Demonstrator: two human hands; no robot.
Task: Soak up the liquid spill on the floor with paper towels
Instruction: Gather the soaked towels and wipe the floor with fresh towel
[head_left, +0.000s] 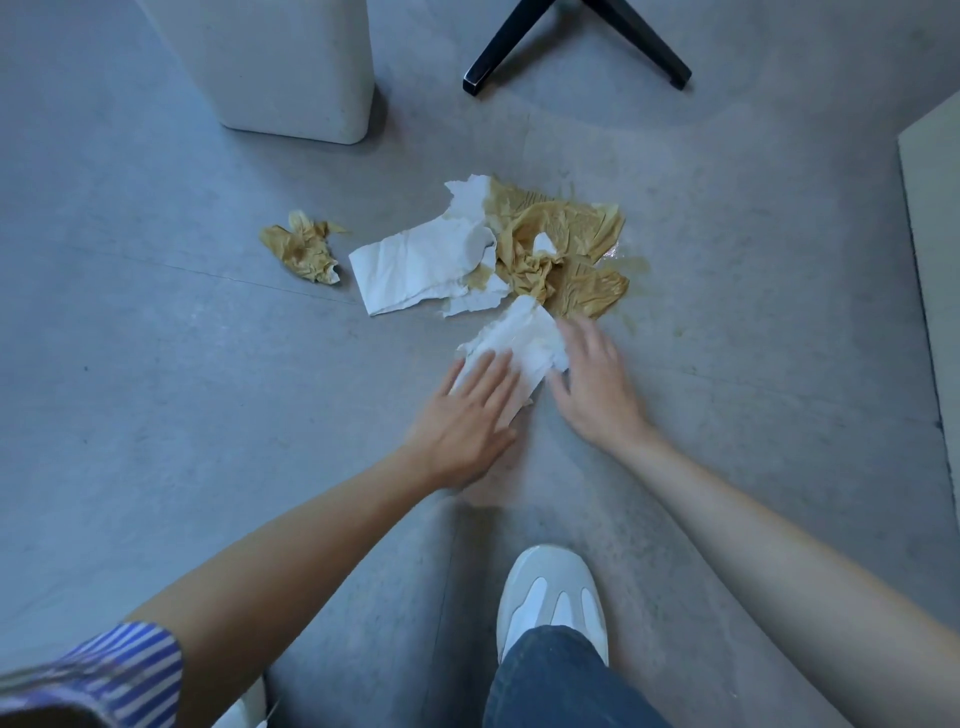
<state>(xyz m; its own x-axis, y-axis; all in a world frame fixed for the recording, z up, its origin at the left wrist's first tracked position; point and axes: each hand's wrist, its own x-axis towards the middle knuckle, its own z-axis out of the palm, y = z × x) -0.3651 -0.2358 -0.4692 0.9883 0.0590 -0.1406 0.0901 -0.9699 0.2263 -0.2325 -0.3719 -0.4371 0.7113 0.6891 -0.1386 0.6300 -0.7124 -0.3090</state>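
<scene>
The left hand (467, 415) presses a fresh paper towel (524, 338) flat on the floor (156, 364), fingers straight and apart, while the right hand (597, 389) spreads open fingers at its edge, seemingly to slide it onto the brown spill (635, 265) just beyond.

right hand (592, 384) blurred; bin (280, 67) and chair legs (506, 47) cut off at top

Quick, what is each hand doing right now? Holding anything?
Left hand: open, fingers flat on the white paper towel.
Right hand: open, fingers spread at that towel's edge, gripping nothing; a little blurred.
</scene>
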